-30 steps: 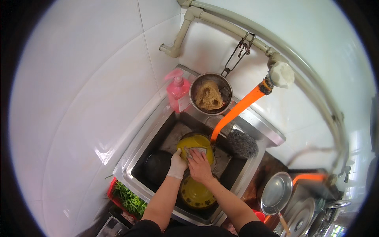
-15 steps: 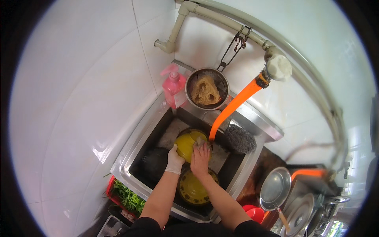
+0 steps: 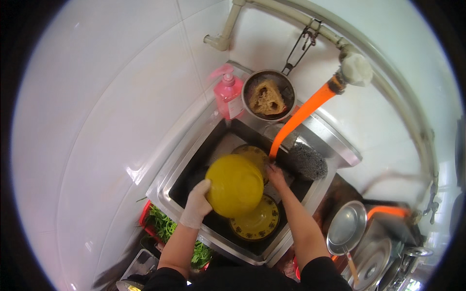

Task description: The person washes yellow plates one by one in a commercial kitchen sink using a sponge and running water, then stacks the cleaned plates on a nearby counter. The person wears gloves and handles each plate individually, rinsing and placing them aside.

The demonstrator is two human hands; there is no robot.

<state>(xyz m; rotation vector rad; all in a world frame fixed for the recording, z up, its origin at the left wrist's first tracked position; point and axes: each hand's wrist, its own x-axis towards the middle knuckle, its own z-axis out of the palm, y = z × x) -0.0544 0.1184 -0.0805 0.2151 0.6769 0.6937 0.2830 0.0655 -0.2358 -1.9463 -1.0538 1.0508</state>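
My left hand [image 3: 196,203], in a thin white glove, grips the rim of a yellow bowl [image 3: 234,186] raised above the sink. The bowl is tilted, its plain yellow side facing up. My right hand [image 3: 275,175] is bare and sits just right of the bowl, by the lower end of the orange hose [image 3: 298,119]. Its fingers are curled together and partly hidden; what they hold cannot be made out. Down in the steel sink [image 3: 170,194] lie a patterned yellow dish [image 3: 255,220] nearer me and another patterned yellow dish [image 3: 253,154] farther back, partly covered.
On the back ledge stand a pink pump bottle [image 3: 228,92] and a strainer [image 3: 270,95] with a tan loofah. A steel wool scourer [image 3: 307,162] rests at the sink's right corner. Leafy greens [image 3: 162,224] sit left, a metal pan [image 3: 346,225] right.
My left hand has lifted the yellow bowl up and toward me, uncovering the far dish. My right hand has left the bowl's surface and moved right, toward the hose end. The view has shifted slightly.
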